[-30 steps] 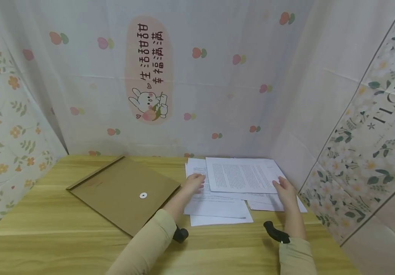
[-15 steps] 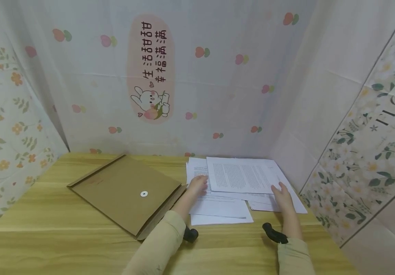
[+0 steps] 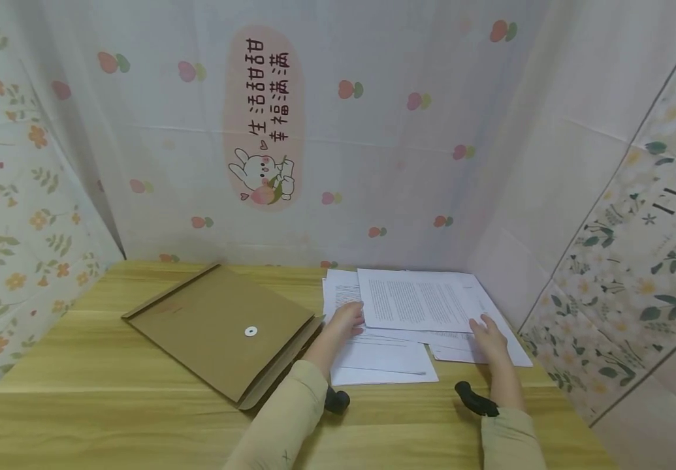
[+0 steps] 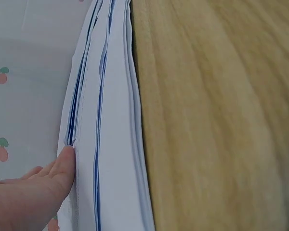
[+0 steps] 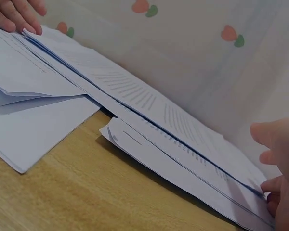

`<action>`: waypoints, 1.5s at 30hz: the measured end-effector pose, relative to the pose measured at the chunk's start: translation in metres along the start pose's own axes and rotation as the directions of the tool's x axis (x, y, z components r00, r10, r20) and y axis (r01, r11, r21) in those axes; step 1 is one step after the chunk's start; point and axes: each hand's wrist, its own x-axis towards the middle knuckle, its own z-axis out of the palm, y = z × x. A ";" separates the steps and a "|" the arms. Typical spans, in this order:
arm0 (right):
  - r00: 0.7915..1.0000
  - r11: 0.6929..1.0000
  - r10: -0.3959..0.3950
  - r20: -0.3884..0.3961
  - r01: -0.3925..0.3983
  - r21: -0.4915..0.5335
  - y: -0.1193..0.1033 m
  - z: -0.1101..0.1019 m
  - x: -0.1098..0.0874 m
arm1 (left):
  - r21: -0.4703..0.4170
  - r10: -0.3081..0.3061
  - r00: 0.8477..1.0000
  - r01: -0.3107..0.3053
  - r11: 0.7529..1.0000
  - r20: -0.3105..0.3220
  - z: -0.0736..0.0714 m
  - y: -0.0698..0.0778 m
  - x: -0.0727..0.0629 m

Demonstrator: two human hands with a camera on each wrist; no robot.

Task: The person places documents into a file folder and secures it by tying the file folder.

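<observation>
In the head view, several printed sheets lie in overlapping piles at the right of the table, with a top bundle of paper [image 3: 420, 300] across them. My left hand [image 3: 346, 320] is at the bundle's lower left corner. In the left wrist view, a fingertip of the left hand [image 4: 36, 192] touches the paper edges. My right hand [image 3: 490, 336] is at the lower right corner. Its thumb stands apart from the paper in the right wrist view, while the lower fingers of the right hand [image 5: 279, 173] meet the bundle's edge.
A brown paper document envelope [image 3: 220, 333] with a white round button [image 3: 251, 331] lies left of the papers, its flap folded out toward the left arm. Patterned cloth [image 3: 396, 163] hangs behind the wooden table [image 3: 108, 418], and a flowered cloth [image 3: 626, 307] borders its right side.
The left hand has shifted slightly right, along the bundle's left edge, and more of the envelope's flap shows. The right hand has moved a little down. The bundle stays nearly in place.
</observation>
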 end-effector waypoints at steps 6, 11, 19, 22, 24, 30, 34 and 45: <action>0.996 0.998 -0.019 -0.083 0.024 0.054 0.003 0.003 0.003 | -0.020 -0.031 0.998 0.030 0.999 -0.052 0.002 0.000 0.001; 0.981 0.993 -0.019 -0.196 0.042 0.113 0.002 0.005 0.001 | -0.002 -0.033 0.994 0.033 0.999 -0.106 0.003 -0.002 0.001; 0.944 0.955 0.069 -0.323 0.032 0.295 0.000 0.007 -0.003 | 0.096 0.002 0.991 0.011 0.995 -0.130 0.004 -0.007 -0.001; 0.936 0.939 0.093 -0.341 0.031 0.342 -0.001 0.009 -0.003 | 0.106 -0.015 0.993 0.028 0.994 -0.120 0.005 -0.009 -0.001; 0.931 0.935 0.103 -0.349 0.029 0.354 -0.001 0.011 -0.003 | 0.103 -0.042 0.993 0.053 0.993 -0.107 0.006 -0.010 -0.002; 0.919 0.847 0.194 -0.343 0.019 0.531 -0.001 0.014 -0.002 | 0.025 -0.110 0.994 0.110 0.994 -0.007 0.005 -0.015 -0.002; 0.926 0.731 0.260 -0.273 -0.004 0.682 -0.008 0.016 -0.002 | -0.014 -0.106 0.993 0.107 0.994 0.050 0.008 -0.016 -0.003; 0.959 0.461 0.282 0.029 -0.162 0.873 -0.033 0.025 -0.014 | -0.045 0.010 0.989 -0.004 0.999 0.149 0.017 -0.008 -0.016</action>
